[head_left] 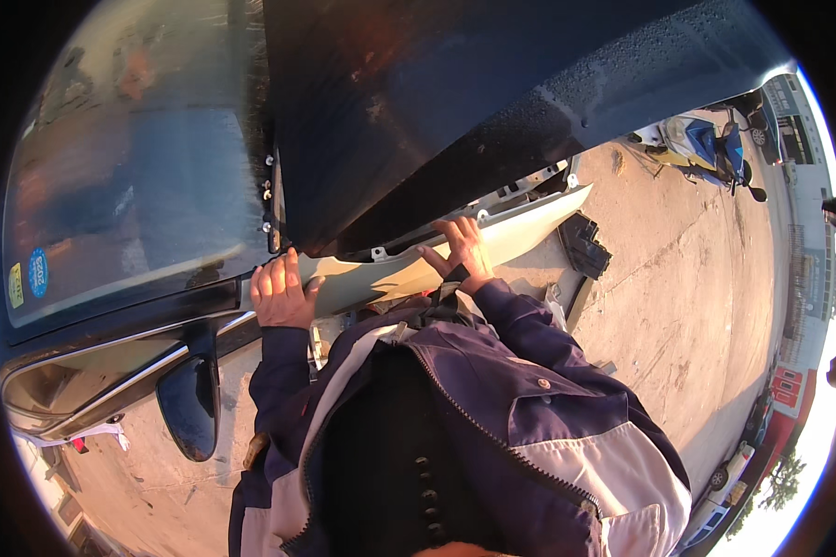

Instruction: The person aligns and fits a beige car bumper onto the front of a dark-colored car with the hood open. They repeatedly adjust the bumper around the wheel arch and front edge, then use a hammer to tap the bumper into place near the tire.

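Note:
A cream-coloured car fender (520, 227) lies lengthwise along the side of a dark car, below the edge of its hood (437, 102). Near the windshield end, my left hand (283, 290) grips the fender, its fingers over the upper edge and thumb to the right. Farther right, my right hand (463, 251) has its fingers hooked over the same upper edge, thumb pointing left. Small mounting tabs and clips (378, 252) stand along that edge. My body hides the lower part of the fender.
The windshield (139, 186) and a side mirror (188, 404) are on the left. A black plastic part (583, 245) lies on the concrete ground (678, 269) beyond the fender's right end. A blue and white scooter (701, 148) stands at the upper right; parked vehicles line the far right.

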Demonstrator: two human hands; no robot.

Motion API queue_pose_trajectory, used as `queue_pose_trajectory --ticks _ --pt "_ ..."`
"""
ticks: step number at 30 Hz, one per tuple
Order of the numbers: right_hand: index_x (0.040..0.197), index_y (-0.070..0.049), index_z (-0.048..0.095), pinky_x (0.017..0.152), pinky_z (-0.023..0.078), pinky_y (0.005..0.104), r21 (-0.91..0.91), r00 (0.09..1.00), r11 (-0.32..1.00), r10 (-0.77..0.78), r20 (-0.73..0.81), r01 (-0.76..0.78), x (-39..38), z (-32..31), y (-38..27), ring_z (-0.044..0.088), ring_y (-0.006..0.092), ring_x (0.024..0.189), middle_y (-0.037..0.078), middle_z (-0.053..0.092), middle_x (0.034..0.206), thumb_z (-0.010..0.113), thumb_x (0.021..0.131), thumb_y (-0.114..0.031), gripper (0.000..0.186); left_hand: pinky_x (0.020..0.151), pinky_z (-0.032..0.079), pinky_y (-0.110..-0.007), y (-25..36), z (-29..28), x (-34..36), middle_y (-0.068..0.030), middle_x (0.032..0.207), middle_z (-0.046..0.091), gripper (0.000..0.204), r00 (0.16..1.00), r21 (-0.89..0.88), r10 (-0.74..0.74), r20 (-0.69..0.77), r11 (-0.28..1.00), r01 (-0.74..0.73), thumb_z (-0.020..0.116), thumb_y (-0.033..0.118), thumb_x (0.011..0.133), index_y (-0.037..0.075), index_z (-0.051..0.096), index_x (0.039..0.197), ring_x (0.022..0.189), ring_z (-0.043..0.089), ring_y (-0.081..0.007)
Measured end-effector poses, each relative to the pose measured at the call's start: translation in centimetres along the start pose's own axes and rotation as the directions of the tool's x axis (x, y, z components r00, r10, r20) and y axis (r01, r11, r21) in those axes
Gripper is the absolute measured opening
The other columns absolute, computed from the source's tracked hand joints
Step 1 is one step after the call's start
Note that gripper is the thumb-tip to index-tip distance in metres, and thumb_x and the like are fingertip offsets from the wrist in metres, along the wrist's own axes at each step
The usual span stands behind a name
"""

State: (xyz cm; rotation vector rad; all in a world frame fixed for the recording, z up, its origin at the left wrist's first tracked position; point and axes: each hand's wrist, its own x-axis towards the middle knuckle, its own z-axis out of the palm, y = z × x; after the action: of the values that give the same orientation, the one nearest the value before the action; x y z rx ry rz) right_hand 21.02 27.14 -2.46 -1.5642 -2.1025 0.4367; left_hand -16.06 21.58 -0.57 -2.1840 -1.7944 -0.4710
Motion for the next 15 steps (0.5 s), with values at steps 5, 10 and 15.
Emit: queue_pose_trajectory --ticks 5,10,15 --pt "0.119 0.001 0.070 0.092 0.057 0.0459 0.164 0.742 0.818 0.571 -0.350 -0.552 -5.4 -1.7 14.9 0.072 0.0333 0.099 0.019 0.074 0.104 0.075 0.103 -0.039 0.043 0.121 0.042 -0.056 0.1 0.0 -0.1 -0.0135 0.139 0.062 0.075 1.000 0.019 0.012 -0.020 1.000 -0.012 0.080 0.047 0.090 0.005 0.060 0.149 0.132 0.056 -0.0327" --pt "0.152 0.001 0.051 0.103 0.053 0.0585 0.664 0.113 -0.115 0.950 0.290 -0.739 -9.9 -0.1 27.2 0.067 0.0376 0.126 0.026 0.063 0.145 0.068 0.098 -0.071 0.092 0.121 0.039 -0.060 -0.1 0.2 -0.2 -0.0163 0.142 0.059 0.076 1.000 0.026 0.029 -0.013 0.999 -0.029 0.078 0.049 0.091 0.005 0.056 0.150 0.133 0.055 -0.0392" --pt "0.175 -0.010 0.025 0.118 0.041 0.0681 0.718 0.081 -0.429 0.827 0.556 -0.548 -11.3 3.5 28.6 0.046 0.0489 0.151 0.030 0.038 0.170 0.057 0.096 -0.085 0.113 0.122 0.036 -0.061 0.2 -0.4 0.1 -0.0215 0.143 0.058 0.074 0.998 0.051 -0.004 0.058 0.999 0.001 0.079 0.043 0.092 0.004 0.055 0.149 0.135 0.052 -0.0434"
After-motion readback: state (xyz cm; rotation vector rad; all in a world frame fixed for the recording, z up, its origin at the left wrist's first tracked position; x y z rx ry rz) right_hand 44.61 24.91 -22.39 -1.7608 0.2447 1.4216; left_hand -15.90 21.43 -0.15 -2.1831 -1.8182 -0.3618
